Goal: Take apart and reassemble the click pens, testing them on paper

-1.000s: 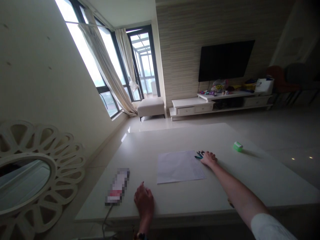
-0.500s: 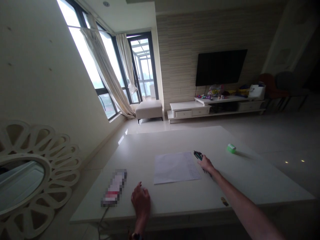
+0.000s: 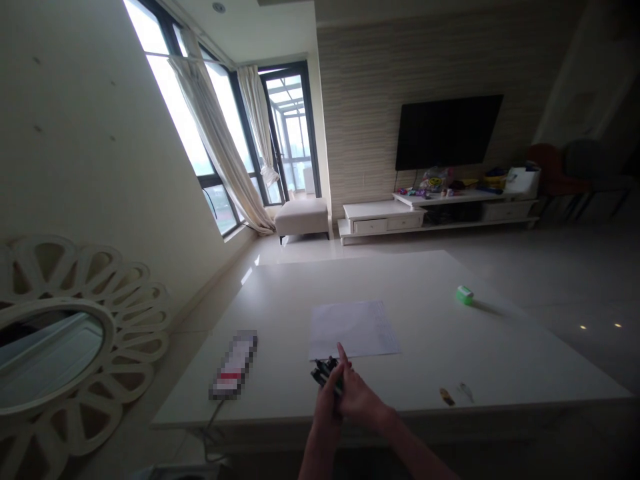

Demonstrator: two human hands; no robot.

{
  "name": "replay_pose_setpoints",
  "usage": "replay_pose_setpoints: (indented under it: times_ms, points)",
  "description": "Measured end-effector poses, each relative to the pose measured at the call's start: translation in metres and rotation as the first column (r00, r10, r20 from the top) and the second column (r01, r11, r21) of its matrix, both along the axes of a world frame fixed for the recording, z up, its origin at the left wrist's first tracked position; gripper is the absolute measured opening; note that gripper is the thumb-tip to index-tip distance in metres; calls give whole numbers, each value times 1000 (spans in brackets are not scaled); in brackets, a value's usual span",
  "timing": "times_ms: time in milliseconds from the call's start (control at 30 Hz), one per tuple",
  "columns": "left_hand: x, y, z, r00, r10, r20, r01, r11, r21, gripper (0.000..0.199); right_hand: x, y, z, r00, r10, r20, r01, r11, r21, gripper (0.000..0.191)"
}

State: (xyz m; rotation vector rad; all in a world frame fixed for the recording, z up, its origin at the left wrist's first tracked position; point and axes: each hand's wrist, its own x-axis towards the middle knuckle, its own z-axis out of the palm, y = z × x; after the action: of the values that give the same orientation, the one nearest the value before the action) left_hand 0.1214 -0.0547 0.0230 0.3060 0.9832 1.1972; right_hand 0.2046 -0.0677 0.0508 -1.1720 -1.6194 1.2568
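Both hands meet over the near part of the white table (image 3: pixel 425 320), just in front of a sheet of paper (image 3: pixel 353 327). Between them is a bundle of pens (image 3: pixel 324 371), their dark ends sticking out to the left. My left hand (image 3: pixel 327 400) is closed around the bundle from the near side. My right hand (image 3: pixel 363 399) grips it from the right, with one finger pointing forward over the paper's near edge. The fingers cover the rest of the pens. The sheet lies flat, with faint print along its right side.
A green-and-white small box (image 3: pixel 465 295) stands at the table's right. Near the front edge lie a small brownish-gold item (image 3: pixel 447 397) and a clear item (image 3: pixel 465 391). At left lies a blurred-out device (image 3: pixel 234 367) with a cable. A round mirror (image 3: pixel 50 353) is beside the table.
My right hand has brought the pens from the paper's right side to the middle front. My left hand has moved right and closed on them too. The clear item now shows.
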Motion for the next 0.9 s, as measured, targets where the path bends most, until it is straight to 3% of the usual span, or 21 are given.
replay_pose_setpoints:
  times_ms: [100, 167, 200, 267, 333, 433, 533, 733, 900]
  points:
    - [-16, 0, 10, 988, 142, 64, -137, 988, -77, 11, 5, -2, -3, 992, 78, -99, -89, 990, -107, 96]
    - [-25, 1, 19, 959, 234, 161, -223, 971, -84, 2, 9, -2, -8, 970, 15, -241, -55, 985, -161, 84]
    - [-29, 2, 23, 938, 276, 211, -266, 961, -73, 2, 11, -2, -12, 944, -74, -322, 10, 981, -196, 75]
    - [-33, 5, 30, 905, 321, 280, -326, 945, -32, 6, 11, -3, -19, 826, -311, -469, 169, 932, -320, 57]
    - [-33, 8, 35, 897, 313, 312, -337, 941, 24, 8, 9, -3, -25, 660, -500, -561, 220, 842, -493, 48]
    - [-26, 10, 38, 904, 287, 317, -326, 942, 80, 10, 4, -3, -25, 465, -615, -637, 98, 751, -653, 40]
    - [-19, 11, 39, 918, 293, 267, -319, 946, 57, 10, 4, 1, -16, 360, -634, -684, 20, 739, -674, 30]
    - [-7, 6, 39, 941, 289, 174, -309, 945, 103, 25, -3, 13, 0, 370, -613, -698, 70, 767, -637, 24]
    - [7, 1, 38, 936, 261, 238, -283, 957, 64, 32, -30, 19, -4, 434, -641, -633, 292, 765, -574, 25]
